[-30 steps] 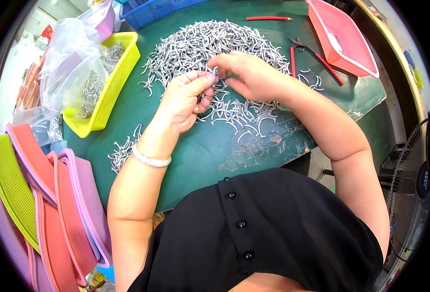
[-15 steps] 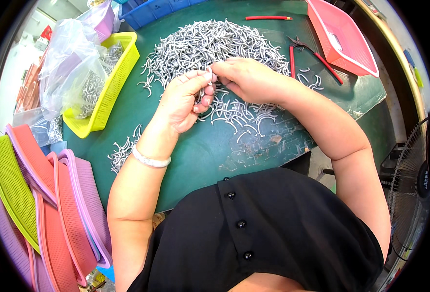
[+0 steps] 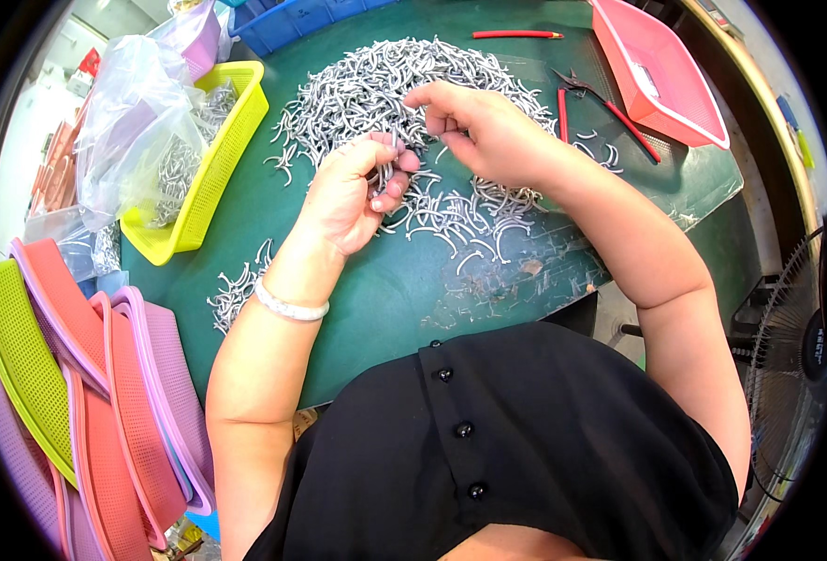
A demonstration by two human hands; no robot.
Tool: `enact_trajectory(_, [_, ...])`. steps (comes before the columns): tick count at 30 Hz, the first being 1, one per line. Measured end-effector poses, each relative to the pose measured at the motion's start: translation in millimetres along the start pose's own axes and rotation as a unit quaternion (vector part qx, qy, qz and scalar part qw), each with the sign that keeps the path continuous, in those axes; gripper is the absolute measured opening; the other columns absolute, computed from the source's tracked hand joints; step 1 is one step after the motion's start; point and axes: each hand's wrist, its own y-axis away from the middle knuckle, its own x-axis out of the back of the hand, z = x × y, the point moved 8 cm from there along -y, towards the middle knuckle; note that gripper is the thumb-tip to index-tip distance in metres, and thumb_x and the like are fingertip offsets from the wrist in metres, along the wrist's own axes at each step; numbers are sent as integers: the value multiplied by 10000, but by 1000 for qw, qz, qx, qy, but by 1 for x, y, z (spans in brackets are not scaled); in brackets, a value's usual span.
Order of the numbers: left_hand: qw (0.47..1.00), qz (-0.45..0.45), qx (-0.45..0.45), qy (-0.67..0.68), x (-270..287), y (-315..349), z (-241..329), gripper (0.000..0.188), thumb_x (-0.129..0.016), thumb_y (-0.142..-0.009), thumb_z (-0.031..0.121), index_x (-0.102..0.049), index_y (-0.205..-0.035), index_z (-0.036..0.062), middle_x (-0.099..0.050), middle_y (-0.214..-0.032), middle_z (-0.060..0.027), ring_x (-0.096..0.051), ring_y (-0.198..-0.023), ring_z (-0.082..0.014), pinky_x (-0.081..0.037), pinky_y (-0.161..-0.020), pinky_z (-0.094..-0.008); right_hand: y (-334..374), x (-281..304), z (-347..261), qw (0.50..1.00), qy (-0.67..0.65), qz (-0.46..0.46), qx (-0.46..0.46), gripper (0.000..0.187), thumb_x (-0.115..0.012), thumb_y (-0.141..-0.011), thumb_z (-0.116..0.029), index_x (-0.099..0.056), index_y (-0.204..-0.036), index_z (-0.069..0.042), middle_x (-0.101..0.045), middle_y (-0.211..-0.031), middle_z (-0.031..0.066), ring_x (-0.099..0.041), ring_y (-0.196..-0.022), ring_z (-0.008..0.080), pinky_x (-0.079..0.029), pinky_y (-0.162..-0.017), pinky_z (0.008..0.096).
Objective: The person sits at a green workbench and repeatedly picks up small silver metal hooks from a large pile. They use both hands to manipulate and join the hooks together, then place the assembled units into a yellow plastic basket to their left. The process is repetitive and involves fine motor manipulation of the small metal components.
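Small curved silver-grey metal pieces are heaped in a large pile on the green table. At the near edge of that pile, my left hand is closed around a few of these curved pieces, one standing up between thumb and fingers. My right hand hovers over the pile's right part, apart from the left. Its index finger and thumb are spread, the other fingers curl under, and nothing shows between them. Loose pieces lie scattered just below both hands, and a smaller group lies beside my left forearm.
Red-handled pliers and a pink basket are at right. A yellow-green basket with bagged pieces stands left, near stacked colored baskets. A blue crate sits at the back; a fan stands right.
My right hand has moved up and away from the left hand's fingertips, and its thumb and index finger have parted. My left hand stays nearly in place with its pieces.
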Motion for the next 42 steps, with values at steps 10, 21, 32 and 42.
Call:
enact_trajectory(10, [999, -2, 23, -37, -7, 1, -4, 83, -534, -819, 118, -520, -861, 48, -527, -748, -49, -446, -537, -77, -292, -380, -149, -1, 13, -19, 994, -52, 76, 56, 382, -532, -715, 68, -499, -1078, -49, -552, -727, 68, -564, -659, 198, -450, -596, 296])
enact_trajectory(21, [998, -4, 47, -48, -8, 1, -11, 88, -582, -835, 134, -561, -850, 50, -513, -682, -5, -439, -502, -54, -280, -372, -142, 0, 11, -19, 988, -120, 74, 61, 384, -503, -766, 77, -482, -1132, -37, -578, -811, 63, -572, -767, 159, -459, -726, 281])
enact_trajectory(32, [998, 5, 31, -47, -6, 3, -6, 127, -560, -851, 159, -566, -864, 33, -493, -667, 13, -412, -504, -34, -278, -388, -129, -1, 3, -5, 999, -37, 2, 1, 340, -504, -788, 41, -488, -1119, -33, -589, -795, 69, -580, -753, 158, -455, -675, 277])
enact_trajectory(42, [954, 168, -16, -246, 51, 80, 42, 120, -568, -840, 152, -547, -813, 38, -482, -633, 13, -401, -464, -26, -244, -372, -136, 6, -28, 3, 987, 31, -157, -18, 415, -570, -687, 18, -479, -1087, -40, -537, -702, 62, -536, -684, 246, -426, -636, 346])
